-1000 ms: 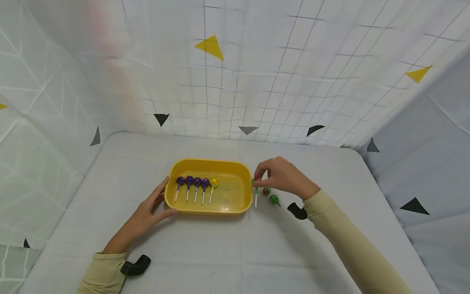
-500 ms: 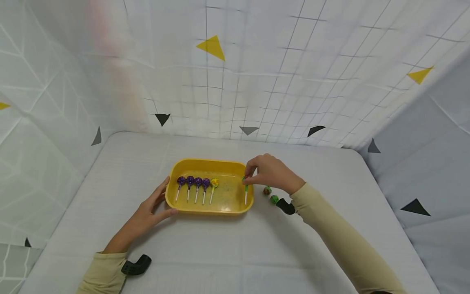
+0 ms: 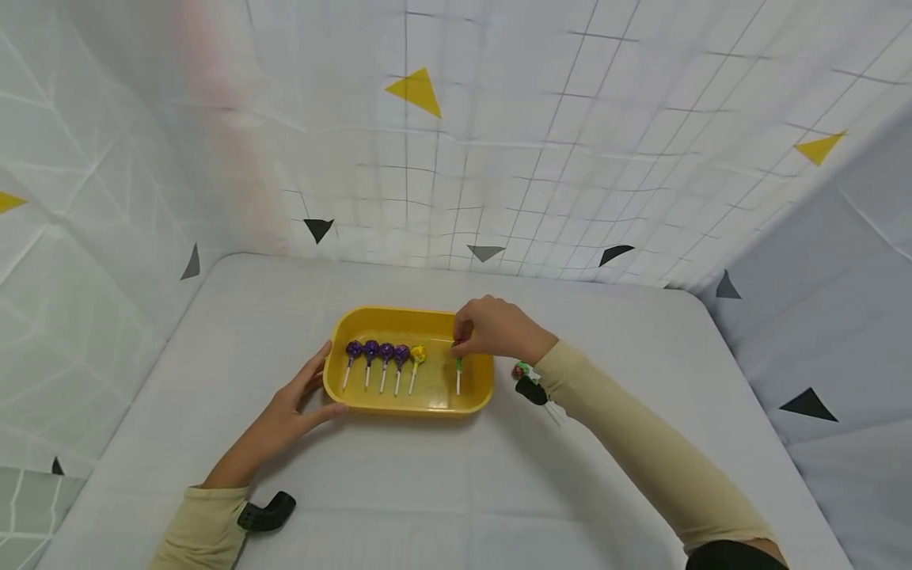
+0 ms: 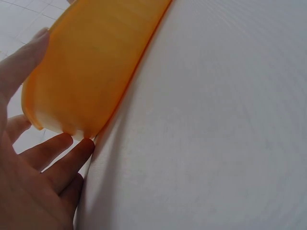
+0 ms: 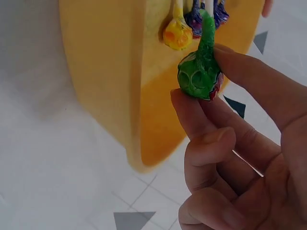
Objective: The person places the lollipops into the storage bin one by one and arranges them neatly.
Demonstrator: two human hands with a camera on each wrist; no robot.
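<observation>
A yellow tray (image 3: 442, 392) stands on the white table. My left hand (image 3: 295, 408) rests against its left end, fingers fairly straight and thumb along the near side; fingertips (image 4: 86, 143) touch the tray wall in the left wrist view. Over the tray's right part, my right hand (image 3: 499, 328) pinches a green-wrapped lollipop (image 5: 194, 79) by its head between thumb and fingers, its white stick pointing toward the person. Several purple lollipops (image 3: 386, 352) lie in a row inside the tray, sticks toward the person, with one yellow lollipop (image 3: 418, 355) at the row's right end.
Right of the tray, lollipops with green wrapping (image 3: 521, 370) lie on the table, partly hidden by the right wrist's black mount (image 3: 530, 390). Another black mount (image 3: 265, 512) sits at the left cuff. A white patterned curtain (image 3: 534, 158) borders the table's back.
My right hand has carried the green lollipop leftward, from beside the tray's right edge to over its inside. The left hand has stayed at the tray's left end.
</observation>
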